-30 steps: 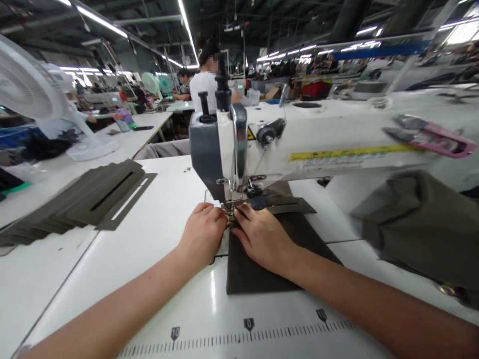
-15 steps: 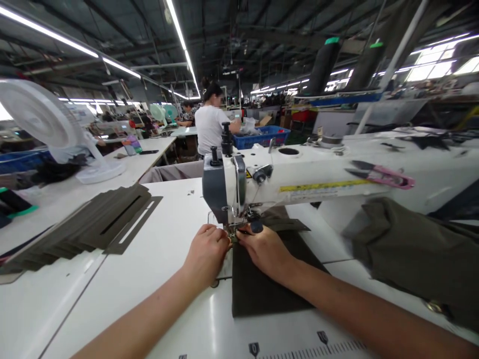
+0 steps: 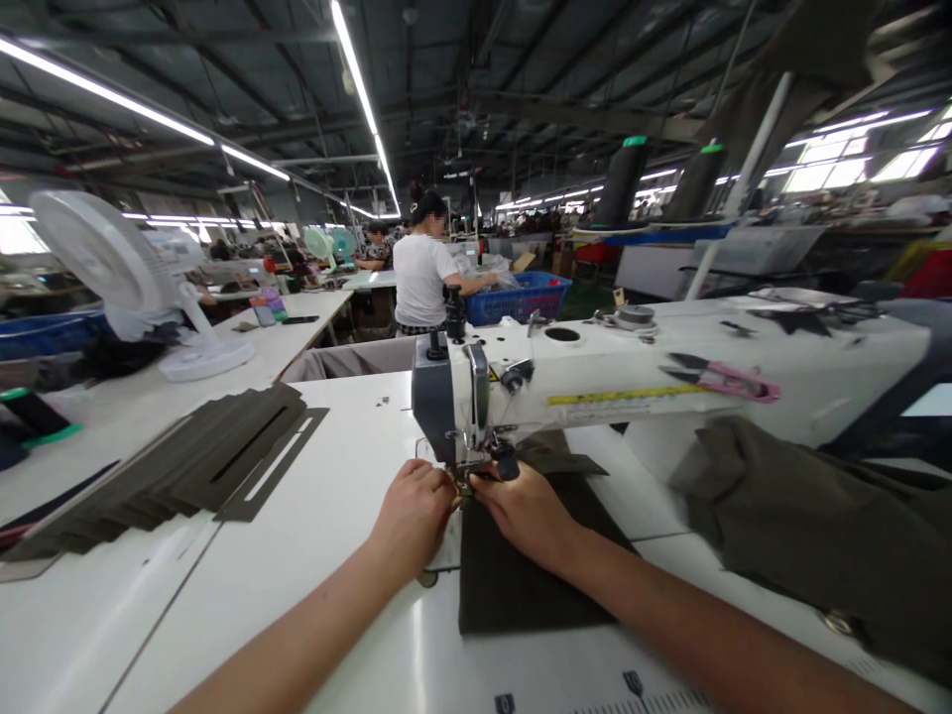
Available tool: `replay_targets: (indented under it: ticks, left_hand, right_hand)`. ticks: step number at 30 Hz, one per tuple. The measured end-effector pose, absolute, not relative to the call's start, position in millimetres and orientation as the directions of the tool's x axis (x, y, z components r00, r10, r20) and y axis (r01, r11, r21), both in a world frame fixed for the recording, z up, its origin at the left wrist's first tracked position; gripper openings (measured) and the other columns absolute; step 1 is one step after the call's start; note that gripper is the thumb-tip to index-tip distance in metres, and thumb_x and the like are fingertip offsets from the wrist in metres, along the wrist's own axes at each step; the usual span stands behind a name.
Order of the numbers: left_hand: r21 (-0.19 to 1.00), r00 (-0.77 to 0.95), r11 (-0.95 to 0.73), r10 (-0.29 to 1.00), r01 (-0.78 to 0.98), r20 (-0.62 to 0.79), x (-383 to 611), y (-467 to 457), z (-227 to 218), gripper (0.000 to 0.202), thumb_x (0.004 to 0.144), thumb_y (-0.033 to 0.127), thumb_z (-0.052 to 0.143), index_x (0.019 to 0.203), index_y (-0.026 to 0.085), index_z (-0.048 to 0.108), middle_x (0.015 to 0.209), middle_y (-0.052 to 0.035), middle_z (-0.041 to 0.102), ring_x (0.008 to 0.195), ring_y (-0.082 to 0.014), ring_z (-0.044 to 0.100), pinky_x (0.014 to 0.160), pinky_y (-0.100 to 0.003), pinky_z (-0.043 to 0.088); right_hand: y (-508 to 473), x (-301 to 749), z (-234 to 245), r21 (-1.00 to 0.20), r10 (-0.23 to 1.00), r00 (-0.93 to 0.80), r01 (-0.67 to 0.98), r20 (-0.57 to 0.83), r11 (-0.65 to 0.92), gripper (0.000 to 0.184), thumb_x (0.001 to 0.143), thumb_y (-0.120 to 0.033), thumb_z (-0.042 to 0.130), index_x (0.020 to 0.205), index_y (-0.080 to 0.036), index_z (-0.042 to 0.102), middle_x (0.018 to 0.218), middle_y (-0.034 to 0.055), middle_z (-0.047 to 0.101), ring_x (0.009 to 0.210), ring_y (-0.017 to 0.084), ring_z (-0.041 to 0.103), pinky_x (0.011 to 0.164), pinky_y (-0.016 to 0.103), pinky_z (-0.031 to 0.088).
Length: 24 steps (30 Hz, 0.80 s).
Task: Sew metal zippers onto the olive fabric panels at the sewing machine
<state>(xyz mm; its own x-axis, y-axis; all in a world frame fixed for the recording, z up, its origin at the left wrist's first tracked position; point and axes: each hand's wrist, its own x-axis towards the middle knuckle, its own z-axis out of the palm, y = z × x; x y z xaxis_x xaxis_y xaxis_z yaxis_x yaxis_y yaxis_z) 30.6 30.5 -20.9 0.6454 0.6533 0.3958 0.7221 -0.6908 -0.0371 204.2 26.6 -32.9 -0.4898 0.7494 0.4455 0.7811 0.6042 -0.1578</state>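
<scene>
A white sewing machine (image 3: 476,397) stands in front of me, its presser foot down by my fingertips. Under it lies a dark olive fabric piece (image 3: 513,595), its near edge flat on the table. My left hand (image 3: 416,511) is closed just left of the needle, fingers curled and pinching at the fabric's left edge. On top of the cloth, my right hand (image 3: 532,511) is closed too, thumb and fingers gripping it close to the foot. The needle point and the fingertips' exact hold are partly hidden. A narrow olive strip (image 3: 580,463) lies behind my right hand.
Left on the table rests a stack of olive fabric pieces with a slotted template (image 3: 275,466). Bunched olive cloth (image 3: 810,535) lies to the right. Pink-handled thread snips (image 3: 733,380) are on the machine arm. A white fan (image 3: 111,253) and a person in white (image 3: 423,268) are beyond.
The camera view has shifted slightly, so the machine appears a little lower. Both hands stay at the presser foot, with hardly any visible movement of the fabric.
</scene>
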Motion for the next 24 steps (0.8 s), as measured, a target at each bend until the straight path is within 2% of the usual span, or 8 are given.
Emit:
replay_targets:
  ticks: [5, 8, 11, 13, 15, 17, 20, 24]
  left_hand:
    - [-0.013, 0.648, -0.704, 0.646, 0.71, 0.403, 26, 31, -18, 0.014, 0.084, 0.014, 0.049, 0.078, 0.014, 0.062, 0.083, -0.0069, 0.064, 0.077, -0.0186, 0.059, 0.078, -0.036, 0.042]
    - [0.022, 0.672, -0.744, 0.615, 0.667, 0.413, 17, 17, -11, 0.016, 0.083, 0.012, 0.048, 0.082, 0.018, 0.062, 0.088, -0.0035, 0.065, 0.08, -0.0168, 0.059, 0.085, -0.038, 0.04]
    - [0.131, 0.702, -0.805, 0.573, 0.578, 0.422, 10, -11, -3, 0.021, 0.086, 0.012, 0.041, 0.082, 0.019, 0.061, 0.082, -0.0036, 0.063, 0.077, -0.0164, 0.057, 0.08, -0.036, 0.041]
    - [0.195, 0.706, -0.819, 0.567, 0.54, 0.425, 8, -29, -1, 0.022, 0.087, 0.013, 0.039, 0.084, 0.019, 0.06, 0.082, -0.0047, 0.062, 0.078, -0.0173, 0.056, 0.075, -0.034, 0.042]
    - [0.236, 0.693, -0.811, 0.581, 0.535, 0.426, 10, -39, 0, 0.021, 0.086, 0.012, 0.042, 0.094, 0.02, 0.059, 0.09, -0.0058, 0.062, 0.084, -0.0186, 0.055, 0.077, -0.035, 0.042]
    - [0.281, 0.666, -0.796, 0.603, 0.536, 0.439, 14, -40, 1, 0.026, 0.084, 0.011, 0.046, 0.106, 0.021, 0.055, 0.101, -0.0062, 0.061, 0.092, -0.0195, 0.054, 0.081, -0.035, 0.042]
    - [0.365, 0.629, -0.785, 0.62, 0.501, 0.47, 19, -32, 3, 0.027, 0.082, 0.012, 0.052, 0.108, 0.021, 0.053, 0.104, -0.0054, 0.061, 0.097, -0.0186, 0.054, 0.086, -0.035, 0.042]
    - [0.44, 0.601, -0.776, 0.63, 0.453, 0.492, 25, -24, 11, 0.018, 0.079, 0.017, 0.059, 0.096, 0.02, 0.055, 0.1, -0.0042, 0.063, 0.096, -0.0175, 0.055, 0.087, -0.034, 0.043]
  right_hand:
    - [18, 222, -27, -0.071, 0.811, -0.39, 0.883, 0.436, 0.463, 0.029, 0.08, -0.027, 0.056, 0.101, -0.008, 0.061, 0.104, 0.0161, 0.062, 0.099, 0.026, 0.055, 0.09, 0.039, 0.039]
    - [-15, 230, -34, 0.084, 0.83, -0.36, 0.929, 0.426, 0.36, 0.036, 0.078, -0.019, 0.052, 0.111, -0.002, 0.056, 0.105, 0.0213, 0.061, 0.095, 0.03, 0.056, 0.08, 0.041, 0.045]
    - [-61, 230, -54, 0.212, 0.722, -0.499, 0.864, 0.479, 0.456, 0.039, 0.068, -0.004, 0.049, 0.105, -0.006, 0.059, 0.101, 0.018, 0.064, 0.082, 0.028, 0.059, 0.066, 0.037, 0.048]
    - [-84, 227, -61, 0.19, 0.659, -0.529, 0.835, 0.535, 0.517, 0.032, 0.07, -0.004, 0.046, 0.095, -0.013, 0.062, 0.098, 0.0139, 0.066, 0.076, 0.024, 0.06, 0.057, 0.031, 0.046]
    - [-96, 223, -53, 0.03, 0.687, -0.49, 0.824, 0.536, 0.565, 0.025, 0.074, -0.006, 0.044, 0.087, -0.018, 0.062, 0.093, 0.0101, 0.067, 0.075, 0.021, 0.06, 0.058, 0.028, 0.045]
    - [-96, 221, -32, -0.247, 0.797, -0.407, 0.8, 0.446, 0.546, 0.021, 0.08, -0.012, 0.042, 0.079, -0.019, 0.061, 0.082, 0.0064, 0.067, 0.072, 0.019, 0.06, 0.06, 0.026, 0.044]
    - [-85, 223, 4, -0.625, 0.939, -0.255, 0.701, 0.23, 0.343, 0.026, 0.085, -0.029, 0.04, 0.069, -0.018, 0.057, 0.065, 0.0021, 0.061, 0.061, 0.016, 0.057, 0.055, 0.024, 0.04]
    - [-71, 231, 25, -0.845, 0.967, -0.244, 0.501, 0.071, 0.189, 0.033, 0.081, -0.043, 0.042, 0.068, -0.016, 0.056, 0.061, 0.0014, 0.057, 0.06, 0.017, 0.053, 0.053, 0.024, 0.038]
